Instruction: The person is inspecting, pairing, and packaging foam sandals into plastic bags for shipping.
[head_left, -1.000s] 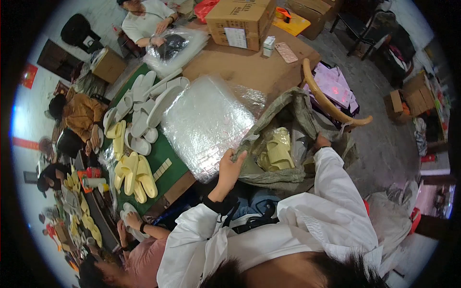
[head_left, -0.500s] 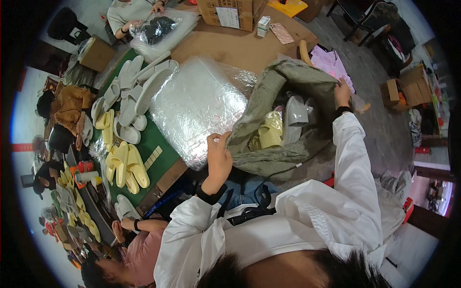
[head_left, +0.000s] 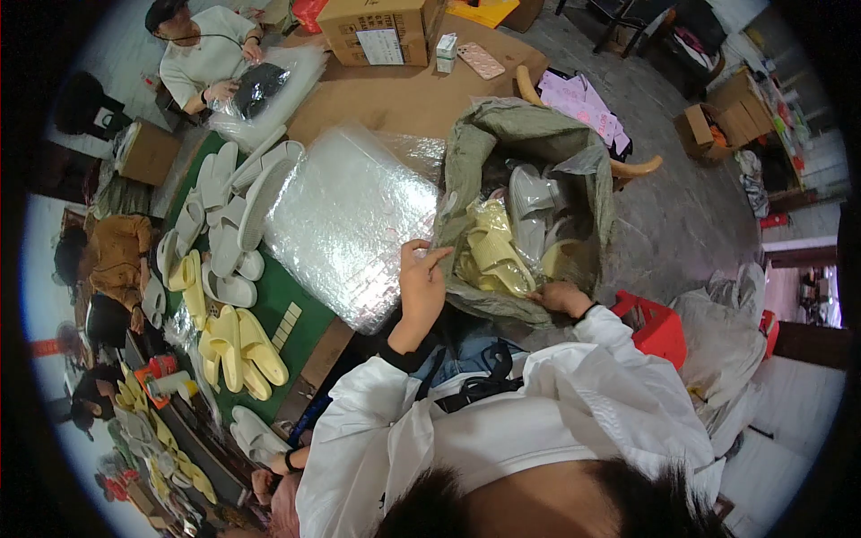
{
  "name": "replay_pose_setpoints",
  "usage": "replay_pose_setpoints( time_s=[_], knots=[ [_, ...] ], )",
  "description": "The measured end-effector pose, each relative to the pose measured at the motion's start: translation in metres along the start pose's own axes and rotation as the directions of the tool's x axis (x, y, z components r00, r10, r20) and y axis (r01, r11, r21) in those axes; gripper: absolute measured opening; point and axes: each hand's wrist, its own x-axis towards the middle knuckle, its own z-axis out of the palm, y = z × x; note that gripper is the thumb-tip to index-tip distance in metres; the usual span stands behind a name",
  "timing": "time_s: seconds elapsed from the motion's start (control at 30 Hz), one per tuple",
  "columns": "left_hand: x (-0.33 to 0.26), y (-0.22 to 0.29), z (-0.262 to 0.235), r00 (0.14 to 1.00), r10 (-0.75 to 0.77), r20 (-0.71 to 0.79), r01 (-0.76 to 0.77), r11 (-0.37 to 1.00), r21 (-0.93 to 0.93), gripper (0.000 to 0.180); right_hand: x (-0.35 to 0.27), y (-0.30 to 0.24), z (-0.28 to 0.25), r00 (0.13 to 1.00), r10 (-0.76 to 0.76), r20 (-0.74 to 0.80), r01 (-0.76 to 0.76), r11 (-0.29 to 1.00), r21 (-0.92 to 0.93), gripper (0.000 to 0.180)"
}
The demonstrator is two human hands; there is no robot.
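A greenish woven sack (head_left: 466, 148) gapes open in front of me. Inside it lie yellow slippers (head_left: 493, 242) and grey slippers (head_left: 531, 193), wrapped in clear plastic. My left hand (head_left: 421, 291) is closed at the sack's left near rim, thumb and forefinger at the fabric. At the near rim, my right hand (head_left: 561, 298) is closed on the sack's edge, its fingertips beside the wrapped yellow slippers. A stack of clear plastic bags (head_left: 345, 229) lies on the table just left of the sack.
Loose grey slippers (head_left: 224, 238) and yellow slippers (head_left: 235, 350) cover the green mat (head_left: 291, 300). Across the table a person (head_left: 211, 54) handles a plastic-wrapped dark thing. A carton (head_left: 377, 31) and a phone (head_left: 482, 61) lie behind; a red stool (head_left: 650, 327) stands right.
My right hand has moved from the sack's far right rim down to its near rim. The sack's mouth has narrowed, and the yellow slippers inside show more fully. My left hand stays at the rim.
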Motion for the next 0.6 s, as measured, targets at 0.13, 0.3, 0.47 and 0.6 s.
replay_pose_setpoints(
  time_s=[0.13, 0.3, 0.47, 0.6],
  knots=[
    [-0.011, -0.008, -0.007, 0.996, 0.047, 0.077, -0.052, 0.997, 0.06, 0.031, -0.069, -0.001, -0.015, 0.972, 0.235, 0.027, -0.232, 0.968, -0.094, 0.053],
    [-0.039, -0.007, -0.023, 0.941, 0.136, 0.309, -0.117, 0.99, -0.08, 0.04, -0.08, -0.046, -0.02, 0.861, 0.245, -0.446, -0.344, 0.926, -0.154, 0.022],
    [-0.058, -0.051, -0.073, 0.952, 0.253, 0.173, -0.279, 0.948, 0.154, 0.041, -0.122, -0.266, -0.126, 0.437, -0.313, -0.843, 0.445, 0.89, -0.099, 0.02],
    [-0.09, -0.109, -0.123, 0.985, 0.151, -0.087, -0.156, 0.986, -0.053, 0.045, -0.146, -0.421, -0.124, 0.1, -0.631, -0.769, 0.795, 0.515, -0.32, 0.018]
  ],
)
